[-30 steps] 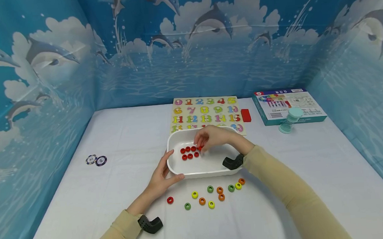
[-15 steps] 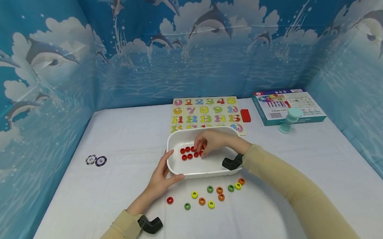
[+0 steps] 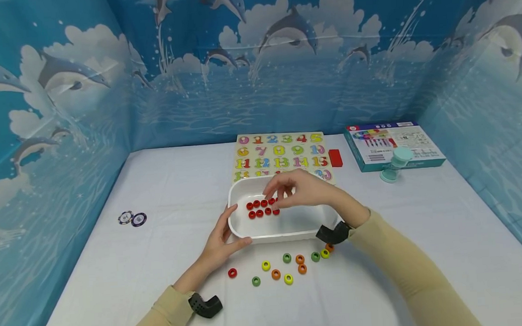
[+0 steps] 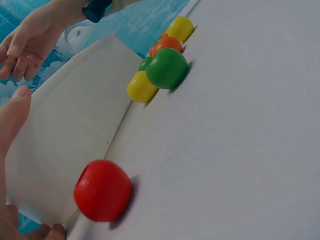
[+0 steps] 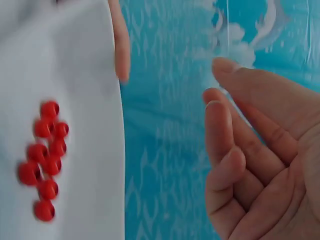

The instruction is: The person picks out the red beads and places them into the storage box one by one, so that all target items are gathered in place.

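Observation:
My left hand [image 3: 216, 245] holds the near left corner of a white tray [image 3: 301, 235], its thumb along the near rim and its fingers against the left side. Inside the tray, several red beads [image 3: 259, 213] lie in two rows. Over them hovers my right hand [image 3: 307, 189], fingers loosely bent; the right wrist view shows nothing between thumb and fingertips. It partly hides the rows' right end. Outside, a single red bead [image 4: 103, 191] lies on the cloth near the left hand. Green beads [image 3: 286, 257], yellow beads [image 3: 266, 266] and orange beads [image 3: 276, 275] are scattered before the tray.
Behind the tray lies a number board [image 3: 280, 152], its lower part covered. Beside it is a red block [image 3: 335, 158]. A boxed set [image 3: 394, 145] and a mint-coloured hourglass-like object [image 3: 396, 163] stand at back right. Two round chips [image 3: 132, 218] lie at left.
My right hand reached down among the red beads, set one at the right end of the near row, then rose and drew back rightward. The left hand stayed on the tray.

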A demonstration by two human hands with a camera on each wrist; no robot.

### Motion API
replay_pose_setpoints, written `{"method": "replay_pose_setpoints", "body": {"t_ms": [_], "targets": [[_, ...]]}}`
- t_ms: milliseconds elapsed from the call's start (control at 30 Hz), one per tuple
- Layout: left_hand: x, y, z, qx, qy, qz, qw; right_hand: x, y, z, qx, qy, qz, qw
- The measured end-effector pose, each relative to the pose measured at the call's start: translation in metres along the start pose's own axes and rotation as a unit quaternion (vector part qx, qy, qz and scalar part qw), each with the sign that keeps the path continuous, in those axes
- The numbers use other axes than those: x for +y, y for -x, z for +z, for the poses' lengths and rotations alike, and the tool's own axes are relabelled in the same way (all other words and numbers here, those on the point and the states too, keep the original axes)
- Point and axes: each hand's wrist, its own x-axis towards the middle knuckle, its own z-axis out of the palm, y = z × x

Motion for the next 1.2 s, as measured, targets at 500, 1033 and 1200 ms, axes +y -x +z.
{"method": "replay_pose_setpoints", "body": {"t_ms": [500,1033,1200], "targets": [[-0.008,-0.004,-0.006,-0.029,0.066,0.054,0.9959,-0.012,0.019,0.108,-0.083,0.016,-0.086,0.993],[-0.008,-0.004,-0.008,-0.034,0.102,0.040,0.9934,0.007,-0.007,0.164,-0.039,0.152,-0.088,0.984],[-0.007,-0.004,-0.009,-0.031,0.102,0.034,0.9937,0.007,-0.009,0.167,-0.028,0.158,-0.067,0.985]]}}
